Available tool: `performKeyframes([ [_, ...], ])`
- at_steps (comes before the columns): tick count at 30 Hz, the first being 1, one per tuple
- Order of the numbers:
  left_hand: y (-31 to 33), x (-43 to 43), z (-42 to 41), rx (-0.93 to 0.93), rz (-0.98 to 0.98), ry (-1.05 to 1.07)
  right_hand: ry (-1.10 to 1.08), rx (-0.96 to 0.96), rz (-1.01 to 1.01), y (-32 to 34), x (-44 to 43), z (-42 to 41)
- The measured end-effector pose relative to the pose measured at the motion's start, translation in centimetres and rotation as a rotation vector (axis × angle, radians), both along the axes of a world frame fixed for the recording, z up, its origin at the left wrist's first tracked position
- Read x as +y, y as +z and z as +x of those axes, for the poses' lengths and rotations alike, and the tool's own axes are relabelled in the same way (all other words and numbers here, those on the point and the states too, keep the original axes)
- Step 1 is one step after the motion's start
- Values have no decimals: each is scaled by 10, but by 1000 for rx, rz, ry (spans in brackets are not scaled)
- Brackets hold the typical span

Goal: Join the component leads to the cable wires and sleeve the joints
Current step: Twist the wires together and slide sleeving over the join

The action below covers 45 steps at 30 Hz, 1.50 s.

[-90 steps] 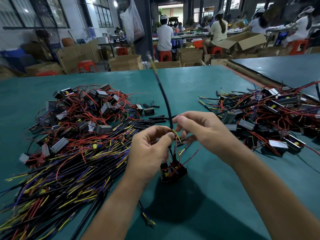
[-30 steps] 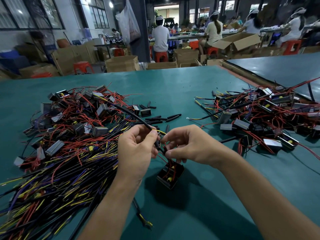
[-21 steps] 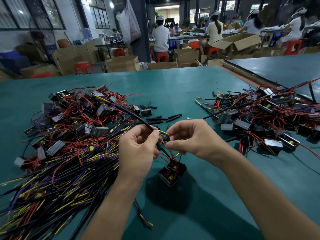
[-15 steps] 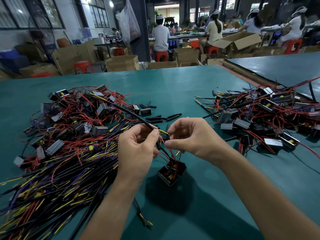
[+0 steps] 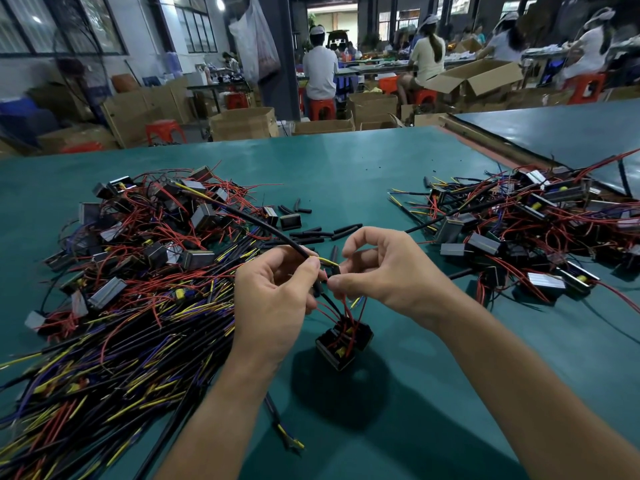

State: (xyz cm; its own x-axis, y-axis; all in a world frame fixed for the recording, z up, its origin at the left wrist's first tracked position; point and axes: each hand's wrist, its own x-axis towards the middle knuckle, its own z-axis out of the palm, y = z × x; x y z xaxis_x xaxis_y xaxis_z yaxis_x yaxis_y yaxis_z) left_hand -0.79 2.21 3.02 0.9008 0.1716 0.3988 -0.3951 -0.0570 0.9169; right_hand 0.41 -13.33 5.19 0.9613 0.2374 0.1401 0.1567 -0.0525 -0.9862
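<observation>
Left grip [image 5: 277, 299]: fingers and thumb curled round the black cable [image 5: 263, 225], held above the middle of the worktop [image 5: 346, 168].
Right grip [image 5: 388, 275]: thumb and forefinger pinch the joint [image 5: 334, 271] just beside the left thumb; the other fingers are loosely curled.
Cable: runs from the left grip up and away over the left pile [image 5: 138, 271]; a yellow wire [image 5: 329, 262] sticks out of its end towards the right grip.
Joint: small and dark between the fingertips; too small to tell how the wire ends sit.
Component [image 5: 343, 341]: black block directly below both grips, tilted, with its red leads [image 5: 346, 311] rising to the fingers; I cannot tell if it touches the worktop.
Sleeve pieces [image 5: 318, 233]: short black tubes lying loose beyond the hands, mid-worktop.
Left pile: components, red leads and black, yellow and purple cables, spread to the left edge and near corner.
Right pile [image 5: 519, 230]: more components and wires by the right edge.
</observation>
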Motion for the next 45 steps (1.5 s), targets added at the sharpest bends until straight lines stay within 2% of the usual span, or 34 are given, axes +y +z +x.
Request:
performKeyframes([
  [9,-2,-1,1,12,-82,-17,50,15,-80,-1,-3,1],
  [19,0,2,0,-5,-64,-41,23,85,11,0,-2,2],
  [35,4,-4,-5,-56,-4,-146,89,77,-125,3,-12,1],
  [45,3,0,-3,-45,17,-114,61,30,-28,-1,-8,2],
])
